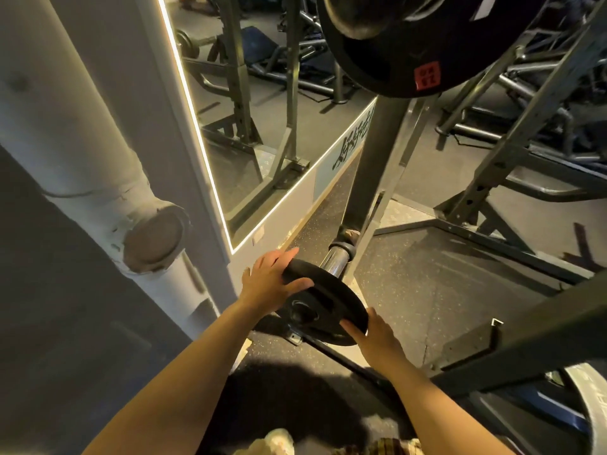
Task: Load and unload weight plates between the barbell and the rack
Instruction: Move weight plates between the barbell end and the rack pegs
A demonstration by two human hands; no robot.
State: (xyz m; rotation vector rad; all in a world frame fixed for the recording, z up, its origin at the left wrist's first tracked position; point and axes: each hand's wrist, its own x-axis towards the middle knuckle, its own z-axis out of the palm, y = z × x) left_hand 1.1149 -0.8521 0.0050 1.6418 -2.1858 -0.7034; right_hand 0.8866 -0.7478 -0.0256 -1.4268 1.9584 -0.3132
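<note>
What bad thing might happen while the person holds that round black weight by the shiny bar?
The small weight plate is gripped only at its rim by the left hand and right hand, so it might slip and drop toward the shoe below. Fingers could get pinched as it moves along the chrome sleeve. The big plate hangs just above, so the person's head might bump it on rising.

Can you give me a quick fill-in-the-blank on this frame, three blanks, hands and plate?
1. The small black plate is held by ____ hands.
2. The left hand grips the plate's ____ edge.
3. The chrome sleeve lies just ____ the plate.
4. The big plate overhead carries a ____ label.

Missing words: two; far; beyond; red
</note>
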